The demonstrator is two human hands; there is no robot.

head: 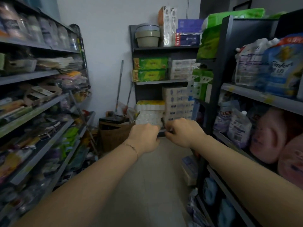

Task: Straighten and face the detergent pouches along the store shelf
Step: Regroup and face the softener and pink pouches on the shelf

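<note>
I judge the straightening has not begun: neither hand is on a pouch, and the next move calls for swinging both arms to the right and taking hold of the leaning pouches by their sides, so their printed fronts can be turned to the aisle. On the left, the grey metal racks of mixed small packets (pixel 41 108) show nothing I can read as detergent, so I leave them alone. My left hand (pixel 144 138), with a thin chain bracelet (pixel 132 147) at the wrist, is stretched out mid-aisle with its fingers curled into a loose fist. I see nothing in it. My right hand (pixel 183 133) sits just beside it, almost touching, curled the same way. Both palms face away from me, so I cannot rule out something small pinched between them. Beyond them, at the far end, stand stacked white packs of toilet roll (pixel 177 104). The work is on the dark right-hand shelving (pixel 255 97): a white soft spouted pouch (pixel 247 66) and a blue plastic Comfort pouch (pixel 280 69) lean against each other on the upper shelf. Pale purple-and-white pouches (pixel 236 126) slump on the shelf below, well apart from both hands.
</note>
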